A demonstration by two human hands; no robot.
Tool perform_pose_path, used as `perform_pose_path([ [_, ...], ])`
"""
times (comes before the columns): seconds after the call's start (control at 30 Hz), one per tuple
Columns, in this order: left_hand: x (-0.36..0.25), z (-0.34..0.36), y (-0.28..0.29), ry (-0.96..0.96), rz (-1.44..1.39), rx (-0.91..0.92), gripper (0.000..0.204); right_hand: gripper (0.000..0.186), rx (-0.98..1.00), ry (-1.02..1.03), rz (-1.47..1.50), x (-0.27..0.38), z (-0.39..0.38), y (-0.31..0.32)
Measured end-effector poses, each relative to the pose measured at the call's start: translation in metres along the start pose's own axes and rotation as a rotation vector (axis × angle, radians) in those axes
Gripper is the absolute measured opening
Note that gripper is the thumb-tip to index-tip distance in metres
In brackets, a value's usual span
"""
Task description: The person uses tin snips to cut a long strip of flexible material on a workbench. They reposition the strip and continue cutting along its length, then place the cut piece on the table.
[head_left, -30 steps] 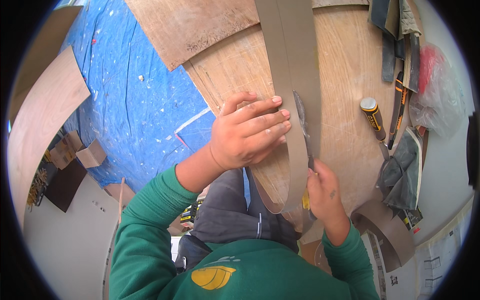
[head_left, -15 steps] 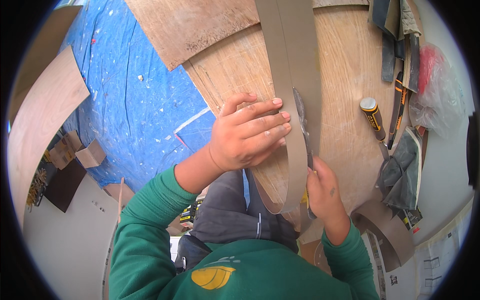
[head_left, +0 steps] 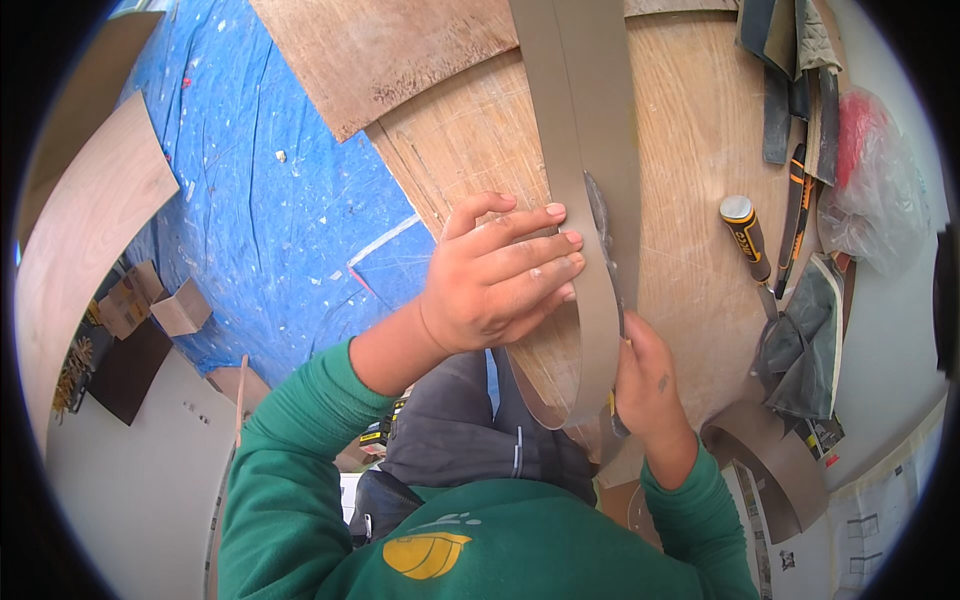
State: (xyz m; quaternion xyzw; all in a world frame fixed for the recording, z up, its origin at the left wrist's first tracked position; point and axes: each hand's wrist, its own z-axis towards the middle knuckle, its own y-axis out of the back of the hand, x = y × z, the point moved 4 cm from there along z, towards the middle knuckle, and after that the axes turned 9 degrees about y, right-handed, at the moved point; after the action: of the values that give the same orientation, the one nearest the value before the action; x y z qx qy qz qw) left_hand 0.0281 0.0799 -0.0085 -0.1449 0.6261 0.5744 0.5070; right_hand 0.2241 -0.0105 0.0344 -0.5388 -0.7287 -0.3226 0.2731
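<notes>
A long taupe strip (head_left: 585, 110) of thin, flexible sheet runs toward me over the wooden board and curls under at its near end. Along the strip there is a thin lengthwise line. My right hand (head_left: 650, 385) is wrapped round a pair of shears (head_left: 599, 208) with dark, stained metal blades. One blade shows above the strip, in a slit; the other is hidden, and the handles are mostly covered by hand and strip. My left hand (head_left: 503, 270) lies with fingers stretched out, their tips on the strip's left edge beside the blade.
Right of the strip lie a round-ended tool handle (head_left: 745, 235), a black-and-orange cutter (head_left: 795, 220), a dark cloth (head_left: 805, 340) and a clear plastic bag (head_left: 870, 180). A wooden panel (head_left: 390, 50) overlaps the board (head_left: 690, 120). Blue sheeting (head_left: 250, 190) covers the floor at left.
My left hand has shifted slightly nearer and to the right along the strip. The shears' blade has edged a little farther away from me, and the strip between the hands has shifted slightly.
</notes>
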Motion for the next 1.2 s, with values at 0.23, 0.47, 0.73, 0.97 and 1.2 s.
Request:
perform_pose_path([
  [0.23,-0.0013,0.0009,-0.0004,0.012,-0.001,0.003,0.026,0.019,0.012,0.001,0.004,-0.0018,0.0018,0.0016],
  [0.47,-0.0009,0.0012,-0.0002,0.03,-0.006,0.001,0.025,0.02,-0.007,-0.097,0.133,-0.0019,0.0023,0.0],
  [0.73,-0.0072,-0.0001,0.0016,0.064,-0.052,0.012,0.023,0.017,0.027,-0.047,0.054,-0.001,0.0047,0.0031],
  [0.97,-0.006,-0.0008,0.0014,0.064,-0.062,0.018,0.022,0.023,-0.004,-0.129,0.17,-0.0014,0.0053,0.0009],
  [1.2,-0.0081,-0.0005,0.0039,0.083,-0.082,0.022,0.021,0.029,0.009,-0.114,0.184,0.0003,0.0048,0.0024],
])
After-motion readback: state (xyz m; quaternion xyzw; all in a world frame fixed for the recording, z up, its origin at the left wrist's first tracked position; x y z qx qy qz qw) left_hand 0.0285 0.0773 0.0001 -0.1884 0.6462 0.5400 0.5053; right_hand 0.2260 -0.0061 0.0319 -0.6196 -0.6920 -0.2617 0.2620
